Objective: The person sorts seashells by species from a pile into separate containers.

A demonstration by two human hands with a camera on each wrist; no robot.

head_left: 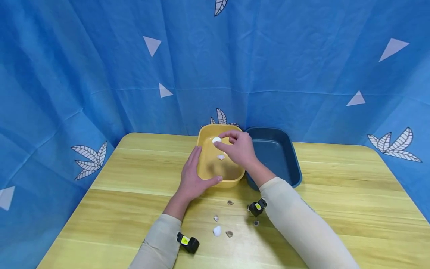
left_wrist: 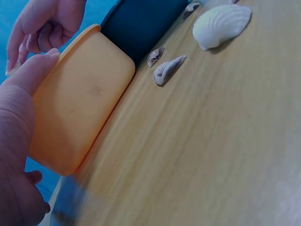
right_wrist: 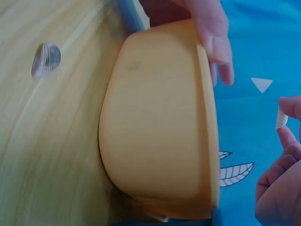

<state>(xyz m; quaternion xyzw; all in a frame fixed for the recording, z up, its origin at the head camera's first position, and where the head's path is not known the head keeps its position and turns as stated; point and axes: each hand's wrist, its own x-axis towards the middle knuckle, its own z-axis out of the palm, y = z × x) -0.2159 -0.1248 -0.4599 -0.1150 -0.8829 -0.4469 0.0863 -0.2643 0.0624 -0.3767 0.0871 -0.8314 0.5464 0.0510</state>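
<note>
My right hand [head_left: 237,147] hangs over the yellow bin [head_left: 209,175] and pinches a white seashell [head_left: 216,140] between thumb and forefinger; the other fingers are curled in. In the right wrist view the pinched shell shows edge-on, above the rim. A smaller pale seashell [head_left: 220,157] lies on the bin's floor. My left hand [head_left: 193,179] rests against the bin's near left corner, its fingers fairly straight along the left side and the thumb reaching over the front rim. The left wrist view shows that thumb lying along the bin's outer wall.
A dark blue bin [head_left: 293,164] stands right beside the yellow one. Nearer on the wooden table [head_left: 134,201] lie a white scallop-like shell [head_left: 217,231], a brown shell [head_left: 229,234] and several other small shells. A blue curtain [head_left: 208,56] hangs behind the table.
</note>
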